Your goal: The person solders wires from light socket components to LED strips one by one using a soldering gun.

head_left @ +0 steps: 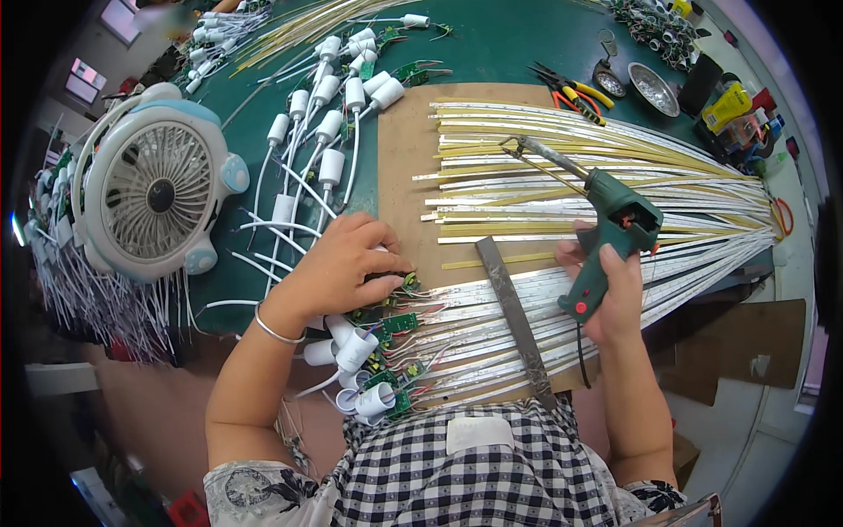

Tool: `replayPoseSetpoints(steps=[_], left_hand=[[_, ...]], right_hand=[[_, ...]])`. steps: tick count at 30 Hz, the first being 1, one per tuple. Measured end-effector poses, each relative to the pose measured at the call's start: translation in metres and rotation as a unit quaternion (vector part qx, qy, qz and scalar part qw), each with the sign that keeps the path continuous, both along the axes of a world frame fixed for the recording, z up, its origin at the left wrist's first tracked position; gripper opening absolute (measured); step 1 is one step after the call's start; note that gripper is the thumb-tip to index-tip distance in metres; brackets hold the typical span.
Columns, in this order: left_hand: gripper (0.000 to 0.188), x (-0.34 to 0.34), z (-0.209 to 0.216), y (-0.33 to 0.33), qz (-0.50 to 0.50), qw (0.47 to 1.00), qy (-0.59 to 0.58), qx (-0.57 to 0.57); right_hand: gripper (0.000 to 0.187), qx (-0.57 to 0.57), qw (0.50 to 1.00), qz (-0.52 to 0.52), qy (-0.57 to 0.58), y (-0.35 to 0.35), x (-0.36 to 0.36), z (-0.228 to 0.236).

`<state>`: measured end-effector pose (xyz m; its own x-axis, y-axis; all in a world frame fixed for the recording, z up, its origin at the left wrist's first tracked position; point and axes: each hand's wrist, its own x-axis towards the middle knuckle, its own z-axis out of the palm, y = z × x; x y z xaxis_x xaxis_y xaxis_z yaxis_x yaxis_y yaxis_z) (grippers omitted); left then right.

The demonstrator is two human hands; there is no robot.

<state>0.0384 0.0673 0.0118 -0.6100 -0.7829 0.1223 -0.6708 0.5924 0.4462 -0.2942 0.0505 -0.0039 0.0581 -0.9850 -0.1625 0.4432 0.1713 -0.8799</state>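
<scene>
My right hand (608, 285) grips a green soldering gun (606, 220) by its handle, its tip pointing up and left over the strips. My left hand (356, 263) is closed at the left ends of the LED strips (474, 303), its fingers on a small circuit board (409, 282) mostly hidden under them. Just below it lie several green circuit boards (399, 323) with thin wires running to strip ends, and white cylindrical housings (357, 350) with white cables. A dark flat bar (514, 321) lies across the nearer strips.
A white fan (158, 198) stands at left. Beyond my left hand lie several white housings with cables (330, 167). Brown cardboard (408, 158) lies under the strips. Pliers (575, 95), a metal bowl (653, 90) and a yellow bottle (727, 107) sit at the far right.
</scene>
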Motion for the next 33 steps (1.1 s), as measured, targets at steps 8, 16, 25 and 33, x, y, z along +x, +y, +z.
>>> replayPoseSetpoints(steps=[8, 16, 25, 33], left_hand=[[0.021, -0.008, 0.008, 0.026, 0.005, 0.999, -0.012, 0.039], [0.017, -0.044, 0.025, 0.007, 0.011, 0.998, -0.058, -0.034], [0.032, -0.092, 0.006, -0.032, -0.184, 0.978, -0.086, -0.056], [0.026, -0.103, 0.013, -0.082, -0.194, 0.966, -0.002, -0.168]], right_hand=[[0.051, 0.006, 0.998, -0.027, -0.048, 0.029, -0.004, -0.012], [0.047, 0.016, 0.995, -0.043, -0.089, 0.032, -0.009, -0.013], [0.041, -0.031, 0.989, -0.118, -0.088, 0.033, -0.022, 0.007], [0.043, -0.071, 0.968, -0.223, -0.088, 0.037, -0.062, 0.028]])
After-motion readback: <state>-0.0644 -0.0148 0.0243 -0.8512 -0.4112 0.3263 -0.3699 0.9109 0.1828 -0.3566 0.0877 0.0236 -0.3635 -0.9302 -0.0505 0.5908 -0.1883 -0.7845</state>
